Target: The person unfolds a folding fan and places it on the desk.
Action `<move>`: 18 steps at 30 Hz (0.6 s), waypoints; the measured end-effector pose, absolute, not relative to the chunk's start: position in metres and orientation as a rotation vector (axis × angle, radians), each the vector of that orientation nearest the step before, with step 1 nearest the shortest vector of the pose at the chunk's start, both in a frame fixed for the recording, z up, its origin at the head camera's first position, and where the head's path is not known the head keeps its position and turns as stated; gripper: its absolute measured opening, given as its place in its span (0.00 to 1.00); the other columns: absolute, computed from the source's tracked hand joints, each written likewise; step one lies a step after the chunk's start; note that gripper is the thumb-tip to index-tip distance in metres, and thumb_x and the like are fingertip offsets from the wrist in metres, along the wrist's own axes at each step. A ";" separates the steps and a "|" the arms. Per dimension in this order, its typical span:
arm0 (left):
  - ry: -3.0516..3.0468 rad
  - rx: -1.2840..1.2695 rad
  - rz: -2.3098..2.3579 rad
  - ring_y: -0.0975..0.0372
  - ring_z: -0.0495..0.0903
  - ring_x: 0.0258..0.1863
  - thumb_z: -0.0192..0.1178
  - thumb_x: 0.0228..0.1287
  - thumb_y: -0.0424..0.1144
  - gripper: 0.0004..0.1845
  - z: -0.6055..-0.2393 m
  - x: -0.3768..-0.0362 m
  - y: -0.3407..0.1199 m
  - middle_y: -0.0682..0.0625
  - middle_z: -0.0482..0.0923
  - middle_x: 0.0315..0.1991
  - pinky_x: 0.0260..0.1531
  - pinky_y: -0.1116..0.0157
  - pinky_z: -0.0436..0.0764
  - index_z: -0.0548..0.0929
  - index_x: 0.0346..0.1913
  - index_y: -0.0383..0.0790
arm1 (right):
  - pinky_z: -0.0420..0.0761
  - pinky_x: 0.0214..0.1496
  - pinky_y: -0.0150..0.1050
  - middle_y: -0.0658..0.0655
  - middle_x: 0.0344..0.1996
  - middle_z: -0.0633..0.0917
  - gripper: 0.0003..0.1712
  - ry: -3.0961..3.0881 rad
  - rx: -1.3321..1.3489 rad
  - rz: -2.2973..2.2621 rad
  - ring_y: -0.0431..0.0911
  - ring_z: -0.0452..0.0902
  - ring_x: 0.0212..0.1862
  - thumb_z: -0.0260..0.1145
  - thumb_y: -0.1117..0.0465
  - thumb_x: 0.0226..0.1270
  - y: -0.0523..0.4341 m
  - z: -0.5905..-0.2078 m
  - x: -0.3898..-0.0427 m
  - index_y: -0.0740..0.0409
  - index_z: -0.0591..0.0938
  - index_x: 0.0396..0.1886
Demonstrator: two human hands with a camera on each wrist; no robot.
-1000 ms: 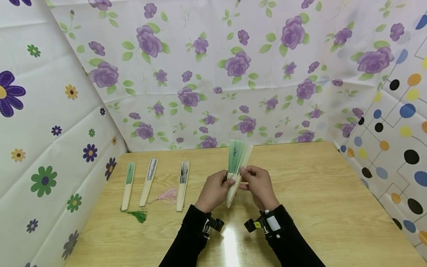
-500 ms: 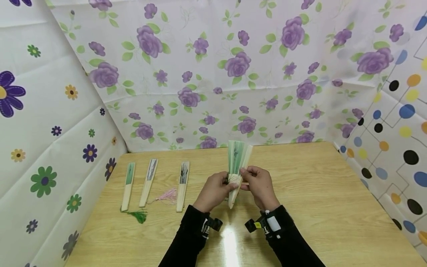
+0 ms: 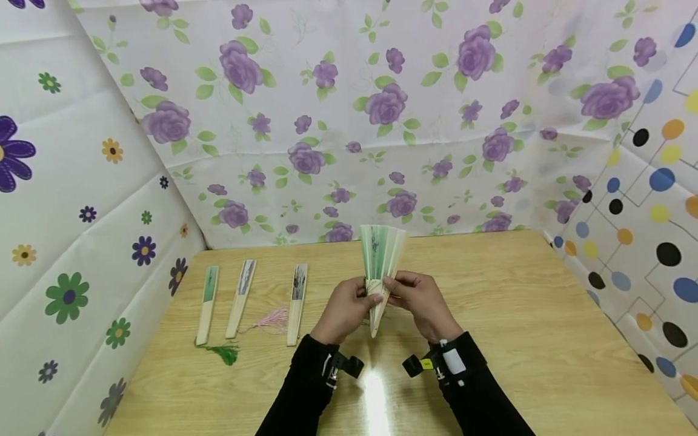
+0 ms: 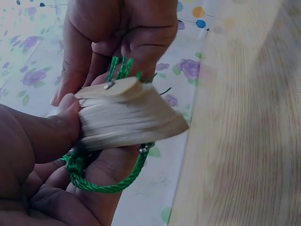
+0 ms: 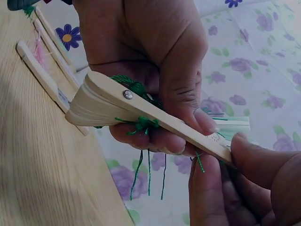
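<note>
A green folding fan (image 3: 380, 251) is held up over the table, partly spread, its ribs narrowing toward the lower end. My left hand (image 3: 342, 310) grips its lower left side, thumb across the ribs. On the other side my right hand (image 3: 425, 303) pinches the right outer rib between thumb and fingers. In the left wrist view the stacked rib ends (image 4: 127, 117) show, with a green cord (image 4: 106, 188) looped below them. The right wrist view shows the metal rivet (image 5: 127, 94) and loose green tassel threads (image 5: 149, 174) hanging among the left fingers.
To the left on the wooden table (image 3: 518, 339) lie three closed folding fans: a green one (image 3: 207, 303) with a green tassel (image 3: 225, 353), a grey one (image 3: 241, 300), and a dark-patterned one (image 3: 297, 303). A pink tassel (image 3: 272, 319) lies between the latter two. Patterned cloth (image 3: 338, 121) stands behind.
The fan in my hands has spread somewhat wider, and its top has shifted slightly left. Both hands keep their hold, with the right hand moving slightly left. The three fans on the table lie as before.
</note>
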State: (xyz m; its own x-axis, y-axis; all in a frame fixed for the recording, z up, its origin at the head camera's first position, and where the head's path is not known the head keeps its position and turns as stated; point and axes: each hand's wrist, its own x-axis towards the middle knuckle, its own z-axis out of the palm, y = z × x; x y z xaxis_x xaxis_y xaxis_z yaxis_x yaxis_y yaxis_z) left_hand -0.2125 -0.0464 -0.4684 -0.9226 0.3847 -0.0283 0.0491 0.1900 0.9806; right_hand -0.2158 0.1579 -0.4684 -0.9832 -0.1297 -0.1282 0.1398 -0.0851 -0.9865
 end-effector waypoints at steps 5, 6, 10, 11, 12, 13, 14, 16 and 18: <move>2.219 0.368 1.844 0.57 0.91 0.51 0.62 0.88 0.33 0.18 -0.468 -0.212 -0.045 0.34 0.91 0.61 0.50 0.59 0.92 0.84 0.72 0.30 | 0.95 0.50 0.31 0.51 0.40 0.91 0.10 1.989 0.126 -2.277 0.39 0.93 0.40 0.71 0.65 0.86 0.151 -0.466 -0.215 0.71 0.91 0.49; 2.231 0.354 1.851 0.58 0.91 0.50 0.62 0.88 0.33 0.18 -0.468 -0.212 -0.044 0.34 0.91 0.60 0.49 0.58 0.91 0.84 0.72 0.29 | 0.95 0.49 0.31 0.52 0.40 0.91 0.11 1.989 0.148 -2.298 0.39 0.93 0.39 0.71 0.66 0.86 0.149 -0.466 -0.215 0.72 0.91 0.46; 2.266 0.296 1.886 0.58 0.91 0.47 0.61 0.88 0.32 0.18 -0.467 -0.211 -0.043 0.32 0.91 0.59 0.46 0.58 0.90 0.84 0.71 0.28 | 0.95 0.47 0.30 0.55 0.41 0.89 0.11 1.970 0.236 -2.372 0.40 0.93 0.38 0.69 0.67 0.87 0.144 -0.466 -0.215 0.72 0.90 0.42; 2.271 0.285 1.894 0.58 0.91 0.46 0.61 0.88 0.31 0.18 -0.466 -0.211 -0.043 0.32 0.92 0.58 0.46 0.58 0.90 0.84 0.71 0.28 | 0.95 0.47 0.30 0.55 0.41 0.88 0.12 1.966 0.252 -2.382 0.40 0.93 0.38 0.68 0.66 0.87 0.144 -0.466 -0.215 0.72 0.89 0.41; 2.266 0.273 1.906 0.58 0.91 0.47 0.61 0.88 0.31 0.18 -0.465 -0.211 -0.043 0.32 0.92 0.58 0.45 0.59 0.90 0.84 0.71 0.27 | 0.95 0.47 0.30 0.55 0.41 0.88 0.12 1.967 0.263 -2.385 0.40 0.93 0.38 0.68 0.66 0.88 0.144 -0.466 -0.215 0.71 0.89 0.41; 2.263 0.267 1.914 0.58 0.91 0.47 0.62 0.88 0.31 0.18 -0.465 -0.211 -0.043 0.31 0.92 0.58 0.45 0.60 0.90 0.84 0.71 0.27 | 0.95 0.47 0.30 0.55 0.41 0.88 0.13 1.962 0.273 -2.392 0.40 0.93 0.38 0.68 0.66 0.88 0.144 -0.465 -0.214 0.71 0.89 0.40; 2.262 0.264 1.920 0.58 0.91 0.47 0.62 0.87 0.31 0.18 -0.465 -0.211 -0.043 0.31 0.92 0.58 0.44 0.61 0.90 0.84 0.71 0.27 | 0.95 0.48 0.30 0.54 0.40 0.88 0.13 1.961 0.278 -2.392 0.40 0.93 0.38 0.68 0.66 0.88 0.144 -0.465 -0.214 0.70 0.89 0.39; 2.253 0.262 1.930 0.58 0.92 0.47 0.62 0.88 0.31 0.18 -0.464 -0.211 -0.042 0.31 0.91 0.59 0.44 0.63 0.89 0.84 0.72 0.27 | 0.95 0.48 0.30 0.54 0.39 0.87 0.14 1.960 0.284 -2.392 0.40 0.93 0.38 0.69 0.65 0.88 0.144 -0.465 -0.214 0.70 0.88 0.38; 2.244 0.262 1.944 0.57 0.92 0.49 0.61 0.88 0.31 0.19 -0.465 -0.211 -0.043 0.31 0.91 0.60 0.45 0.63 0.90 0.83 0.72 0.27 | 0.95 0.48 0.30 0.54 0.39 0.87 0.14 1.963 0.283 -2.395 0.40 0.92 0.37 0.69 0.64 0.88 0.144 -0.465 -0.214 0.69 0.89 0.38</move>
State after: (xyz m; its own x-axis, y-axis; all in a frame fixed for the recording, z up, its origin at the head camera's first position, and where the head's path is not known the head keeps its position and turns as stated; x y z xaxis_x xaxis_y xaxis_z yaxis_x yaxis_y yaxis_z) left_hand -0.2109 -0.0426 -0.4646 -0.9717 0.2361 -0.0070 0.0268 0.1396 0.9898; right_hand -0.2144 0.1443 -0.4647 -0.9829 0.0899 -0.1605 0.1397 -0.2027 -0.9692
